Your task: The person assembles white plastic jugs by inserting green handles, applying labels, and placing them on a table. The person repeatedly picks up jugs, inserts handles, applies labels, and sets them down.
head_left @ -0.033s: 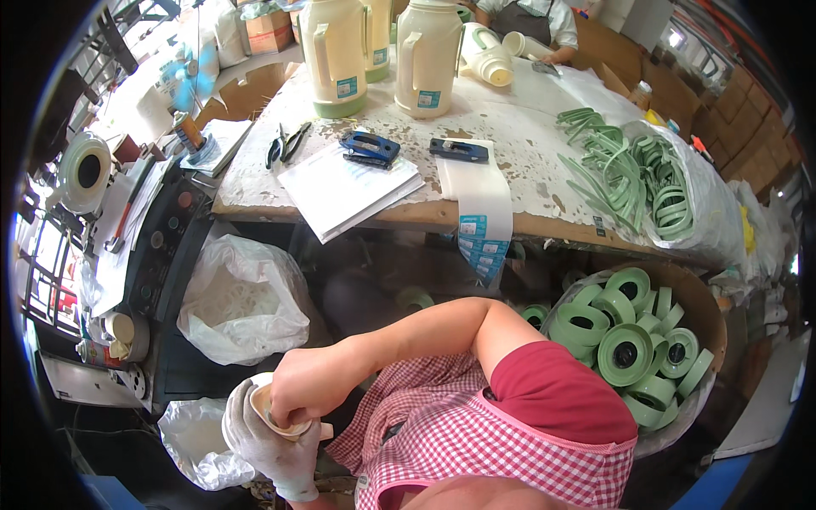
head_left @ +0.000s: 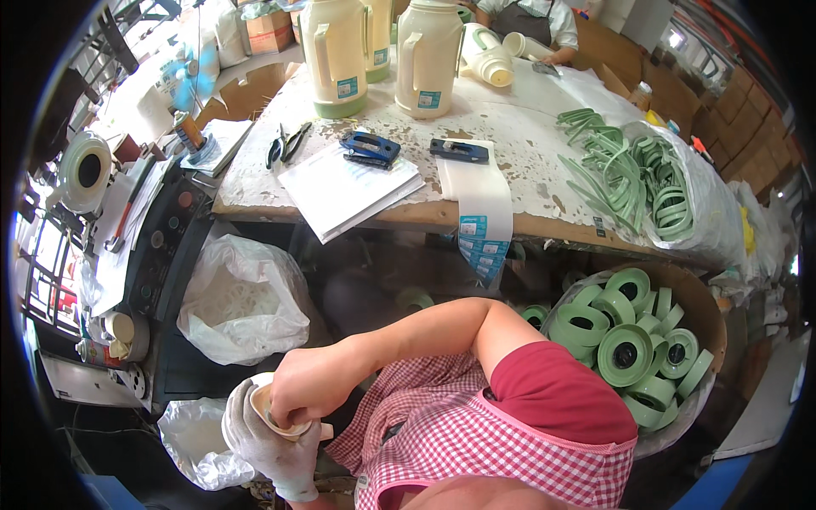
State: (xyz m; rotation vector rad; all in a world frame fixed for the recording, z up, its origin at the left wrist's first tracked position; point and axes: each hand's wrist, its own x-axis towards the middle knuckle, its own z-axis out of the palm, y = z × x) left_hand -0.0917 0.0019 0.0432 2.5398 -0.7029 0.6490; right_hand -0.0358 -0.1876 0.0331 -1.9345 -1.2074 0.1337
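At the lower left, my left hand (head_left: 265,444) wears a pale glove and is wrapped round a cream plastic vessel (head_left: 261,399) from its outer side. The vessel's mouth faces up, and a short cream piece juts out towards my apron. My bare right hand (head_left: 308,387) bends down over that mouth, its fingers curled inside the rim. What those fingers grip, if anything, is hidden. Just beyond the vessel stands a white plastic bag (head_left: 246,285) of small translucent pieces. A second white bag (head_left: 194,438) sits beside my left hand.
The worn white table (head_left: 535,183) carries cream jugs (head_left: 422,64), pliers (head_left: 286,146), blue-black cutters (head_left: 374,146), papers (head_left: 340,191), a label strip (head_left: 484,242) and green handles (head_left: 612,161). Green rings (head_left: 625,353) fill a container at right. Across the table is a co-worker's hand (head_left: 559,56).
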